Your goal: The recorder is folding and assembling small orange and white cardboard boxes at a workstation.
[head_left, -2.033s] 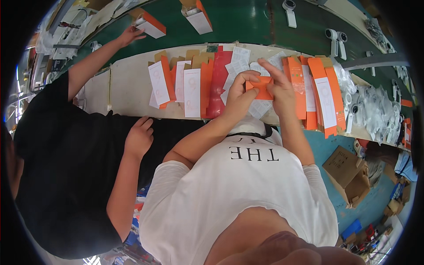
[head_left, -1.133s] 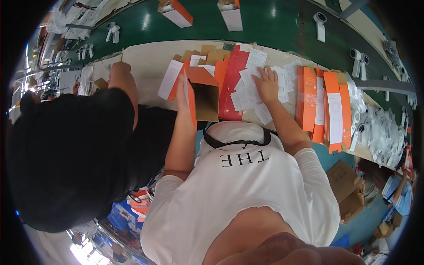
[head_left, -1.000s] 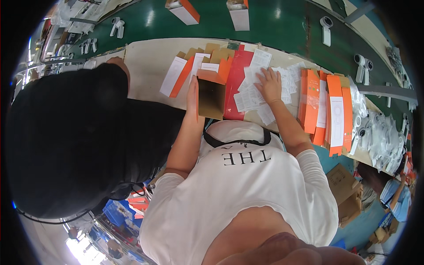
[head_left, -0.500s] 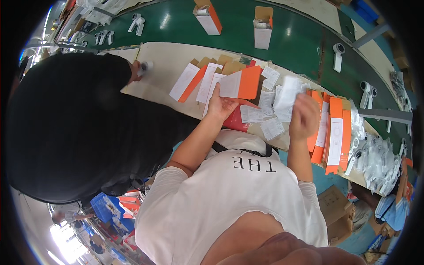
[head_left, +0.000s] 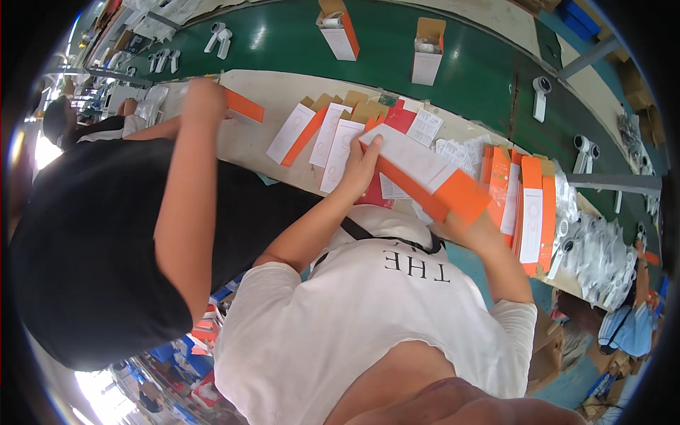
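Observation:
An orange-and-white carton (head_left: 414, 157) slants in front of me, its orange end flap toward the lower right. My left hand (head_left: 360, 168) grips its upper left end, the thumb on the white face. At the flap end is my right hand (head_left: 473, 232), blurred, with its fingers hidden behind the carton. Printed paper leaflets (head_left: 425, 127) lie on the table beyond the carton, beside a red sheet or folder (head_left: 400, 119). Left of my left hand stand several open cartons (head_left: 290, 134) in a row.
Flattened-looking orange cartons (head_left: 533, 216) stand packed at right, next to bagged white handheld fans (head_left: 598, 265). A green conveyor (head_left: 283, 42) beyond carries open cartons (head_left: 428, 60) and fans (head_left: 542, 99). A co-worker in black (head_left: 106, 234) reaches in close on my left, near a carton (head_left: 244, 106).
The white paper in my right hand is out of sight, and that hand has come down to the carton's flap end. The carton has swung rightward. The co-worker's arm has risen.

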Motion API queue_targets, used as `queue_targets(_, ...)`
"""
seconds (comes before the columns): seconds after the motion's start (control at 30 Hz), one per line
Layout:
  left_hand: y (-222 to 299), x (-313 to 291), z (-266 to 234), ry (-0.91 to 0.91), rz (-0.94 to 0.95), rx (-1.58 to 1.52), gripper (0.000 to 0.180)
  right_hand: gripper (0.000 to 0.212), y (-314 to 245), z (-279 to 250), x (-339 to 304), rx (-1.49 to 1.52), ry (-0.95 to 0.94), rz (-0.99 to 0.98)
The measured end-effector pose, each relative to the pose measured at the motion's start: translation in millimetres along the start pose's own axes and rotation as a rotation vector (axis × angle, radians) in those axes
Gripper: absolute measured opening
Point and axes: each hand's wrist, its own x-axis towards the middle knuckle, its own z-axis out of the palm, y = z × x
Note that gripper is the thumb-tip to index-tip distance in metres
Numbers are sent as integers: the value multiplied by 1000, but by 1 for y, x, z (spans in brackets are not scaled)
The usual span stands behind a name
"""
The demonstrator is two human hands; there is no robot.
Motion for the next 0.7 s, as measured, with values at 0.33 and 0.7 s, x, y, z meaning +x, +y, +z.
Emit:
queue_targets(0.33, 30, -60, -1, -640, 119, 326, 90, 19, -2, 55, 21, 599, -331, 370)
queue_targets(0.7, 89, 58, -140, 72, 461, 461, 49, 53, 109, 9, -144, -617, 529, 1091)
